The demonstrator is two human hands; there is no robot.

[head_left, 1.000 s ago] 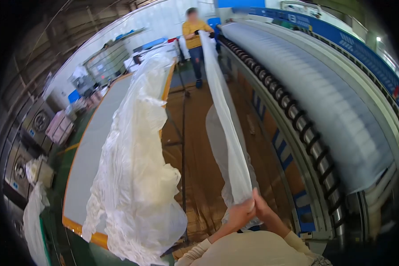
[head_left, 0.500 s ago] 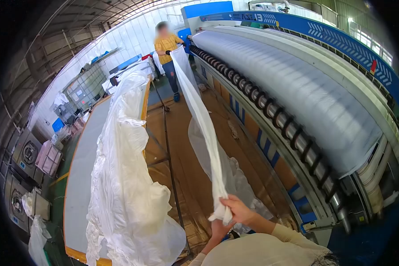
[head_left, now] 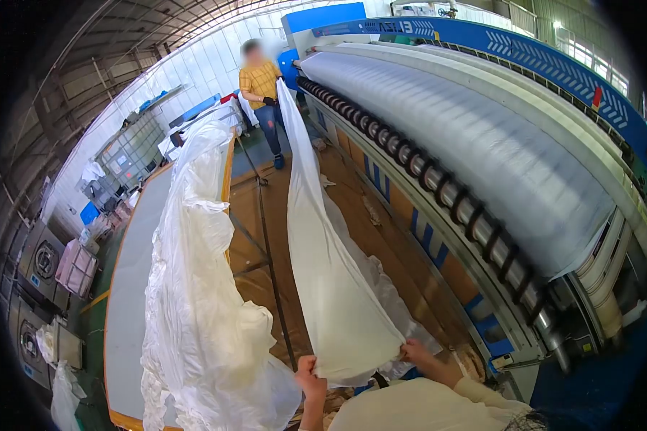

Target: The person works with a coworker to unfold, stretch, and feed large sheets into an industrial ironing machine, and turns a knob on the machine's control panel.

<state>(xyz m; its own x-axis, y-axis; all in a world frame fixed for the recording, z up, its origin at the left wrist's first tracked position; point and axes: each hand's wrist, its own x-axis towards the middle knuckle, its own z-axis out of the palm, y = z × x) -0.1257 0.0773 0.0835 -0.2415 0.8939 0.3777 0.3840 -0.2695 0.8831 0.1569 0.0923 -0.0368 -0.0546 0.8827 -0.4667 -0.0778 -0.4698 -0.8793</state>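
A long white sheet (head_left: 327, 287) stretches from my hands to a co-worker (head_left: 261, 90) at the far end, whose gloved hand grips it. My left hand (head_left: 310, 378) is closed on its near left corner. On the opposite corner, my right hand (head_left: 419, 355) pinches the edge, so the near end is spread wide between them. Part of the cloth hangs down on the right toward the brown floor covering. To the left, a big heap of crumpled white linen (head_left: 208, 309) lies along a table and droops over its side.
A long ironing machine (head_left: 467, 136) with a black spiral roller (head_left: 438, 176) runs along the right. The grey table (head_left: 133, 287) has an orange edge. Washing machines (head_left: 39, 262) and a cart (head_left: 74, 267) with linen stand at far left.
My hands have moved apart, left hand leftward and right hand rightward. The bunched sheet has opened out into a wide panel. The co-worker's raised arm has lowered.
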